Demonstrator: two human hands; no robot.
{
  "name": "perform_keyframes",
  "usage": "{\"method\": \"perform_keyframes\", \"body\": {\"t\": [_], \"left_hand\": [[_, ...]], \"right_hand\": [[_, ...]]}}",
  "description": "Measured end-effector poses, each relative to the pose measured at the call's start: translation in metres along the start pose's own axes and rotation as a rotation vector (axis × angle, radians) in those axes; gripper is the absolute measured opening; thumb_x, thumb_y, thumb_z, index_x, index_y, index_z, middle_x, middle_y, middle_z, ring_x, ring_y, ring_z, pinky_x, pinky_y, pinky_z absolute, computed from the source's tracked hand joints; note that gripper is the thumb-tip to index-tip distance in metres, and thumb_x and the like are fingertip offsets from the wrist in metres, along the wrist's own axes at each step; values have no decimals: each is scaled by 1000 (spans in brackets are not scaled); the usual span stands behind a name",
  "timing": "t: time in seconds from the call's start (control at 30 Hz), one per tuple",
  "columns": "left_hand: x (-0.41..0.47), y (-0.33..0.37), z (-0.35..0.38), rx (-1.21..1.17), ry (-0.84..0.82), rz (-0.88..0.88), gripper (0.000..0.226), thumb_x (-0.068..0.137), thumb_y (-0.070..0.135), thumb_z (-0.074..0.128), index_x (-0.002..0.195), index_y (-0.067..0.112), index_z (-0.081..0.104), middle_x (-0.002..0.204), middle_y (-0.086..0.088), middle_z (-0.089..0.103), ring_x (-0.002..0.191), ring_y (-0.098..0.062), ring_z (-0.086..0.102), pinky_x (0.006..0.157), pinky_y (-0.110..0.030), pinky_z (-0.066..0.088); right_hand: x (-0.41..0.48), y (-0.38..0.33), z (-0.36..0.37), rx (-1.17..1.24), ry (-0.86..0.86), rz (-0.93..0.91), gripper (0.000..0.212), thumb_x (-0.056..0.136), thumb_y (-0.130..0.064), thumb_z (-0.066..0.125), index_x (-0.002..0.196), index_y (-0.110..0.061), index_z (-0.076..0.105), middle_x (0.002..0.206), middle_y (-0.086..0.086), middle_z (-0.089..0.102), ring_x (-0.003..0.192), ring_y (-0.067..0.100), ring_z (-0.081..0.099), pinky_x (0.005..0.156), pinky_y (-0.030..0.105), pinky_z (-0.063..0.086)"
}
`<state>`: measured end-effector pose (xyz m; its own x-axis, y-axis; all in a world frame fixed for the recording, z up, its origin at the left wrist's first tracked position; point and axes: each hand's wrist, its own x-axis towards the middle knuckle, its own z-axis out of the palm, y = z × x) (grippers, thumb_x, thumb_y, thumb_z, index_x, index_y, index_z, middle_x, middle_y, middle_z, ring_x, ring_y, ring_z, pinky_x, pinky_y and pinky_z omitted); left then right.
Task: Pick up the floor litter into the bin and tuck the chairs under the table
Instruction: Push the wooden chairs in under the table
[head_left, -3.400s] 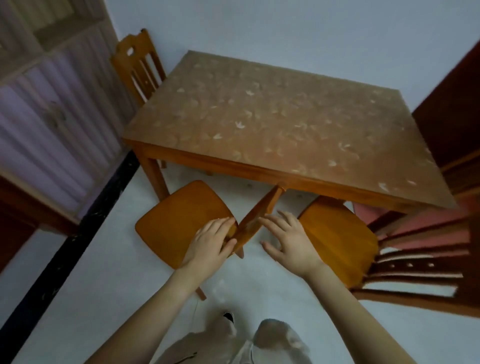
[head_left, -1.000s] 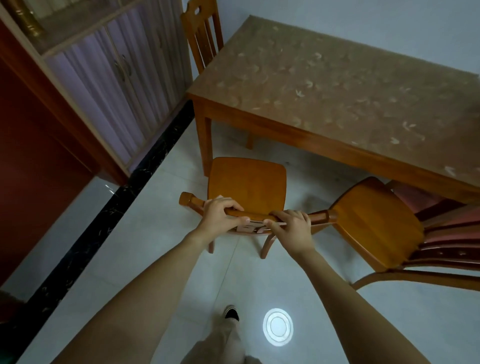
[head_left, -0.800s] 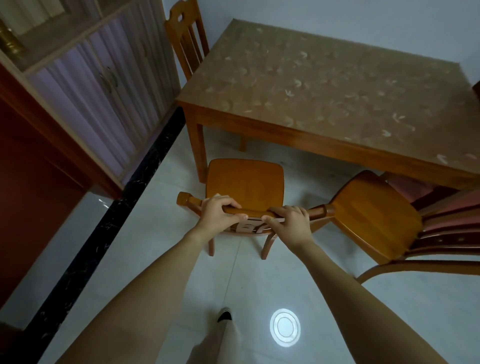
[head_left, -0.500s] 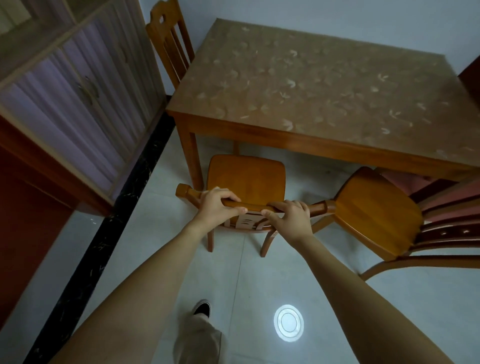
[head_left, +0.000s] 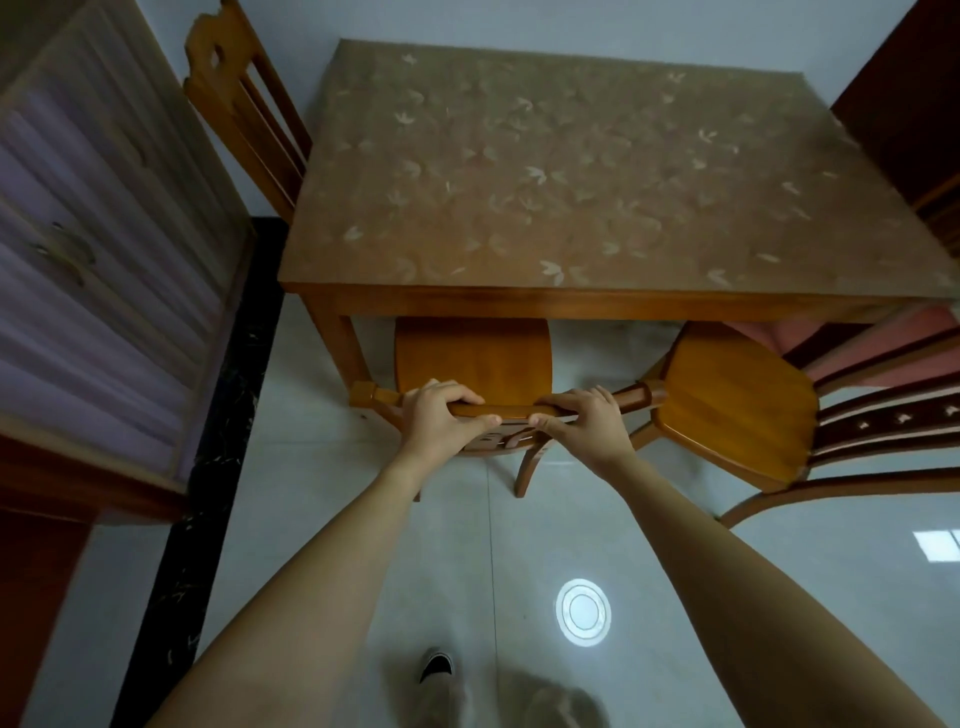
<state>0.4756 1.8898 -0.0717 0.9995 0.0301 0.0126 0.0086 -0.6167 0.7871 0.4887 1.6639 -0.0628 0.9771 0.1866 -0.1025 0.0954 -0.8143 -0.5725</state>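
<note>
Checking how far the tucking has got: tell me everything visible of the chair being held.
The chair is glossy orange-brown wood, upright, with a smooth seat and a rounded top rail. The left hand and right hand grip that rail side by side. The seat's front lies under the table, at its near edge beside a table leg. One rear leg shows on the tiled floor.

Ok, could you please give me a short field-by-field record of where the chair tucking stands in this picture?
left hand: grips the top rail of the held chair
right hand: grips the same rail, beside the left hand
held chair: square to the table, front of seat under its edge, most of seat showing
angled chair: to the right, askew, seat almost wholly outside the table
far chair: backrest at the table's left end, seat hidden
</note>
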Motion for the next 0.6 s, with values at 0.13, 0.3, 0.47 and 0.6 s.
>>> {"method": "perform_keyframes", "body": {"t": [0.13,0.3,0.47,0.6], "left_hand": [[21,4,-1,20,4,11,22,67,49,81,79,35,68,77,27,57,87,-6,50,79,-26,25],[47,4,2,19,1,-5,25,67,50,80,81,32,70,80,22,61,86,-10,52,80,-30,32],[74,4,5,8,-11,-47,25,66,55,78,80,37,68,84,19,64,89,-12,54,81,-36,43],[89,4,10,10,-8,-68,27,64,60,76,79,41,66,85,19,64,91,-14,55,79,-37,46]], "right_hand": [[22,4,-3,10,24,-9,53,81,-69,55,109,-28,72,95,-8,68,95,14,52,107,39,26],[48,8,-7,26,43,0,45,83,-62,60,109,-28,72,96,-8,67,95,14,48,107,39,26],[73,13,-14,39,38,-6,43,84,-60,61,111,-28,71,95,-5,66,96,15,48,108,40,25],[88,17,-21,41,33,-10,46,83,-62,60,111,-27,71,94,-3,65,96,17,49,106,33,22]]}}
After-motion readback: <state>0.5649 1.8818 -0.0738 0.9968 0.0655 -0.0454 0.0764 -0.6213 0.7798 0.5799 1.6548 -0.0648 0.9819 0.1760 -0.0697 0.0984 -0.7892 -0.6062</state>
